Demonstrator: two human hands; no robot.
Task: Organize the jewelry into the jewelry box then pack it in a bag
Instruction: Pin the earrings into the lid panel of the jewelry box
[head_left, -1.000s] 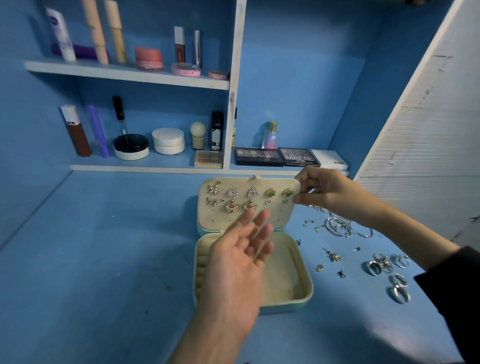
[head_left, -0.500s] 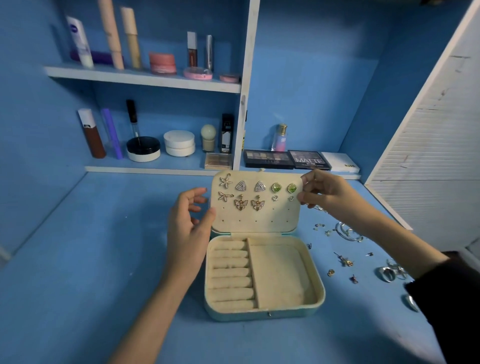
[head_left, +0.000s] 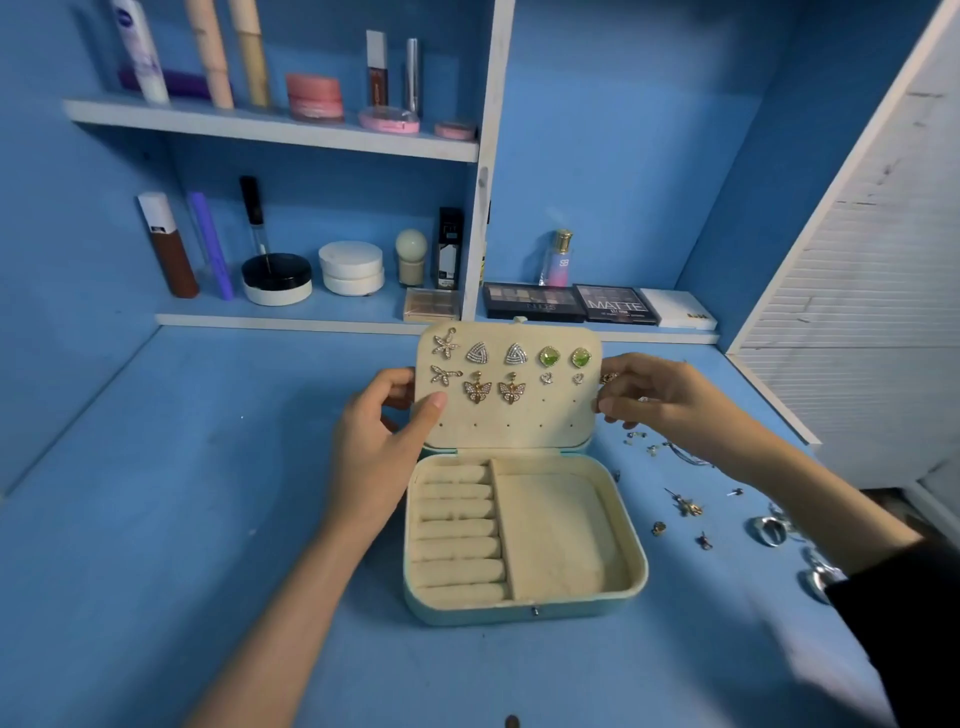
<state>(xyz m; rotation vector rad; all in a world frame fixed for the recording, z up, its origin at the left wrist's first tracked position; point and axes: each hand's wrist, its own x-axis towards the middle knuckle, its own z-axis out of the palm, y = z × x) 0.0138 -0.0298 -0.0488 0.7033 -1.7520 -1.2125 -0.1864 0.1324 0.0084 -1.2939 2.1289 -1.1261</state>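
Note:
A pale teal jewelry box (head_left: 524, 610) lies open on the blue table, its cream tray showing ring rolls on the left and a bare compartment on the right. Its upright lid panel (head_left: 511, 421) carries several pinned earrings: stars, triangles, green stones, butterflies. My left hand (head_left: 382, 441) grips the lid's left edge, thumb on the front. My right hand (head_left: 657, 400) holds the lid's right edge and pinches a small gold earring (head_left: 609, 378). Loose earrings (head_left: 687, 505) and silver rings (head_left: 769, 530) lie scattered to the right of the box.
Two shelves behind the box hold cosmetics: tubes, jars, a white compact (head_left: 352, 267), eyeshadow palettes (head_left: 535, 301) and a perfume bottle (head_left: 558, 258). A white slatted panel (head_left: 857, 291) stands at the right. A small brown object (head_left: 511, 721) sits at the table's front edge.
My left hand moved from above the tray to the lid's left edge and took hold of it. My right hand stayed at the lid's right edge.

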